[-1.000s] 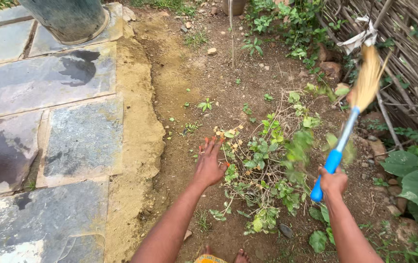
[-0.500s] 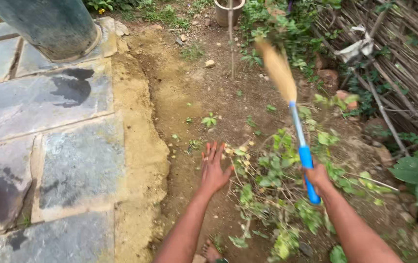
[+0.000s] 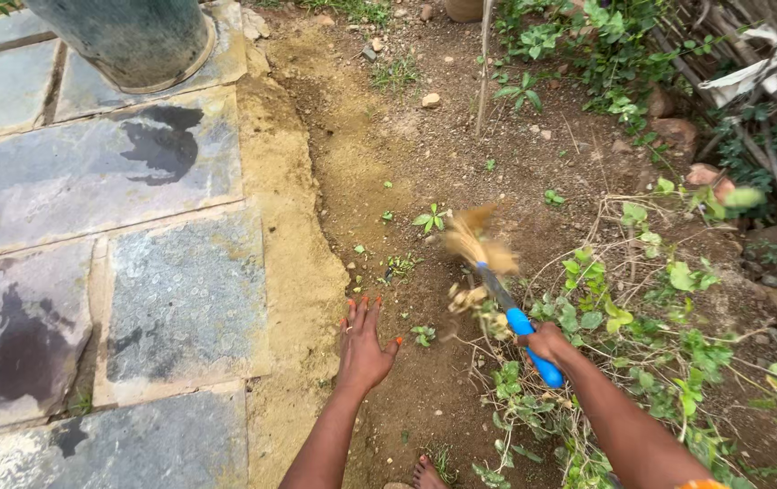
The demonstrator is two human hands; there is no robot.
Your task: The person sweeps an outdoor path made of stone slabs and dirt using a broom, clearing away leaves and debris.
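On bare soil, right hand (image 3: 547, 342) grips broom (image 3: 497, 290) w/ bristles low; left hand (image 3: 363, 342) open, splayed. Best: short strokes gathering pulled weeds (image 3: 624, 335).

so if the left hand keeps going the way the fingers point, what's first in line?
Left hand points up-frame over bare soil; the first thing looks like a small green seedling, though depth is hard to judge.

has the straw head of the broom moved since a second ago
Yes. The broom's straw head swung from up near the stick fence on the right down and leftward, now low over the bare soil, closer to the stone paving.
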